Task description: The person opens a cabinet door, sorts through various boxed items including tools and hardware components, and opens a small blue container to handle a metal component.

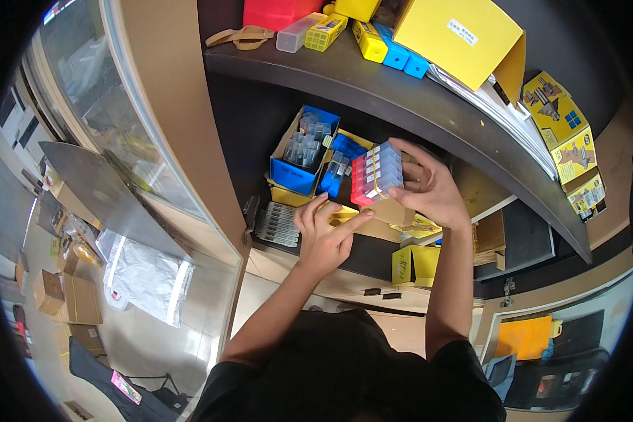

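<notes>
Blue box (292,175), clear cases (278,224) near left hand (323,239)

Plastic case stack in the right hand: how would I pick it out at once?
Below the dark upper shelf of the cabinet, find the right hand. It grips the plastic case stack. Its bright red side sets it apart from the clear cases in the open blue box.

There is one banded case bundle (380,172), one open blue box (291,176) and two drawer handles (392,296).
</notes>
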`<action>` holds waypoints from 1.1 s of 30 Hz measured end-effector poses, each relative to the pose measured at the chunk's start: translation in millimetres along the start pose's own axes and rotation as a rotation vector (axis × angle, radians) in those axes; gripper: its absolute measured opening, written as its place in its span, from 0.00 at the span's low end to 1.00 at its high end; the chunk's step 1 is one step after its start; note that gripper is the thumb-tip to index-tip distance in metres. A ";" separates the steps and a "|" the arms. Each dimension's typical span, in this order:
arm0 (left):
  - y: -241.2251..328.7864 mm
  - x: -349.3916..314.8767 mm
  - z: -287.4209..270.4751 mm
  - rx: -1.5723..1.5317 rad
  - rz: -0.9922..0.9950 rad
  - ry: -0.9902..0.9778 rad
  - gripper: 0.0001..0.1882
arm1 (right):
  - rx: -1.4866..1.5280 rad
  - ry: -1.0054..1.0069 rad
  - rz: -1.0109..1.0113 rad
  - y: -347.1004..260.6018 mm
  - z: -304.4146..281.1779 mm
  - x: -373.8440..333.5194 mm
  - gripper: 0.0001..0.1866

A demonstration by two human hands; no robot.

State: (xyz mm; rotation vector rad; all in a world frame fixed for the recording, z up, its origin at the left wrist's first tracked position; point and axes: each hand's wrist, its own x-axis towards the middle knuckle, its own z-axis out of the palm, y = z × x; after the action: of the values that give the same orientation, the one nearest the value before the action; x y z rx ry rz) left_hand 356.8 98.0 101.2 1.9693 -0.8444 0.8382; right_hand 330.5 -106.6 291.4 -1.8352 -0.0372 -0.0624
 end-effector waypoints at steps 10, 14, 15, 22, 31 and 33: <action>-1.7 -0.3 -2.0 -0.005 -0.006 -0.003 0.30 | 0.097 0.019 -0.133 5.3 -0.7 -15.2 0.50; -1.4 -0.3 -2.8 -0.003 -0.002 -0.014 0.30 | 0.004 0.199 -0.102 12.8 -3.7 -11.3 0.49; -1.0 -0.1 -3.5 -0.004 -0.001 -0.016 0.30 | -0.008 0.248 -0.074 15.0 -4.2 -10.6 0.47; -1.3 -0.7 -4.4 -0.015 -0.022 -0.018 0.30 | -0.097 0.311 -0.182 15.3 -1.2 -3.5 0.45; -1.8 -0.4 -4.5 -0.004 -0.011 -0.031 0.29 | -0.103 0.391 -0.203 10.3 0.6 -1.7 0.39; -1.2 -0.4 -5.2 -0.002 -0.012 -0.035 0.29 | -0.129 0.418 -0.209 8.7 0.2 -1.5 0.36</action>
State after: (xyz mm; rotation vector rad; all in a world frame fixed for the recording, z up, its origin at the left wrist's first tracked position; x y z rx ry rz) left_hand 356.2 103.1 102.8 1.9905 -0.8533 0.7974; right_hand 329.5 -108.7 282.9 -1.9074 0.0704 -0.6050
